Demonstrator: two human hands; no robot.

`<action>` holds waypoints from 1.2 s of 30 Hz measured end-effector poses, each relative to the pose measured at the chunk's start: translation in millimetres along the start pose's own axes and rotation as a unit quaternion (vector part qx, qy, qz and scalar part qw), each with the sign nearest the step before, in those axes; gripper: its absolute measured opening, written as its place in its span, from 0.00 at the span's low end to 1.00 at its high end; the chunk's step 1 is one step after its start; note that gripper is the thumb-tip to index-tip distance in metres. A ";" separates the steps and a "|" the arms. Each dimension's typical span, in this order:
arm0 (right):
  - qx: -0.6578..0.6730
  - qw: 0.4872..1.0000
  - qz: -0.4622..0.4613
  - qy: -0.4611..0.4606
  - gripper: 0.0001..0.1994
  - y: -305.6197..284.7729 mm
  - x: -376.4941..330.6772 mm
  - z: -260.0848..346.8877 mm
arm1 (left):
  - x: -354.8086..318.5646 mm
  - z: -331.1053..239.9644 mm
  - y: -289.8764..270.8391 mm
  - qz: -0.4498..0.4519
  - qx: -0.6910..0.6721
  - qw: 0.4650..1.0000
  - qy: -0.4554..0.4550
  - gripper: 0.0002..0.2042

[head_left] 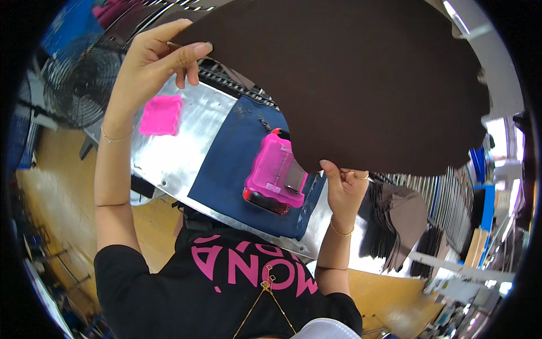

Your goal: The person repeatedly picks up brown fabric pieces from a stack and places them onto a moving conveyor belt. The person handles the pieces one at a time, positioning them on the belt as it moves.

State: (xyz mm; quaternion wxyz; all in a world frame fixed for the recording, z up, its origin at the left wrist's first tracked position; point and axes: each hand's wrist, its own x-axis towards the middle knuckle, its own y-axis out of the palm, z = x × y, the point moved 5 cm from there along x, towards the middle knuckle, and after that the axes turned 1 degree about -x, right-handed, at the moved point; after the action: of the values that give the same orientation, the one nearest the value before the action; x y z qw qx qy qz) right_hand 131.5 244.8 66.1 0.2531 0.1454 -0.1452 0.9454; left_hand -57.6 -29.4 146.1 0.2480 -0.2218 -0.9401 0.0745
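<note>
A large dark brown cut panel of sheet material (384, 85), fabric or leather, is held up in front of me and fills the upper right. My left hand (155, 62) pinches its left corner between thumb and fingers. At its lower edge, my right hand (345, 189) is closed on the panel, thumb towards me. Below the panel, between my hands, a bright pink wavy-edged block (274, 169) with a clear plate sits over a red and black object. Both rest on a dark blue cloth (223, 164). A thin pink wavy-edged piece (161, 115) lies to the left.
The cloth covers part of a shiny metal tabletop (195, 113). Stacks of dark brown cut pieces (398, 220) lie to the right, beside a row of rack bars (451, 198). A round fan (82, 82) stands at the far left, above a yellowish floor (73, 164).
</note>
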 end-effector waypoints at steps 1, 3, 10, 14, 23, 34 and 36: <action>-0.020 1.000 0.015 -0.015 0.07 4.2 1.2 -3.4 | -6.3 -5.1 -3.4 -0.004 0.005 1.000 0.000 0.11; -0.059 0.996 0.040 -0.047 0.07 6.9 0.2 -14.3 | -16.7 -4.6 -8.8 0.007 0.019 1.000 -0.013 0.10; -0.264 0.951 0.080 -0.140 0.07 -12.1 -8.1 -1.2 | -43.9 26.6 10.0 0.096 0.025 0.988 -0.120 0.07; -0.305 0.947 0.098 -0.037 0.07 -53.9 -33.8 -27.2 | -42.4 33.1 56.9 0.196 0.103 0.970 -0.100 0.04; -0.225 0.958 -0.046 0.174 0.06 -188.6 -118.2 -57.4 | -40.1 7.7 164.8 0.311 0.183 0.921 0.151 0.04; -0.154 0.975 -0.127 0.100 0.15 -222.9 13.1 16.9 | 29.6 -0.7 166.2 0.113 0.012 0.983 0.141 0.16; -0.052 0.989 -0.109 0.089 0.16 -194.7 68.3 -21.3 | 29.0 39.3 137.0 0.047 -0.010 0.998 0.030 0.15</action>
State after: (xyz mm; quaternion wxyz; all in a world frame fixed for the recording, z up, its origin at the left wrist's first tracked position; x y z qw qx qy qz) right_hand 172.0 443.6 109.5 0.3736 0.0620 -0.1545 0.9125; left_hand -47.7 104.6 90.3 0.2701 -0.2709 -0.9213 0.0697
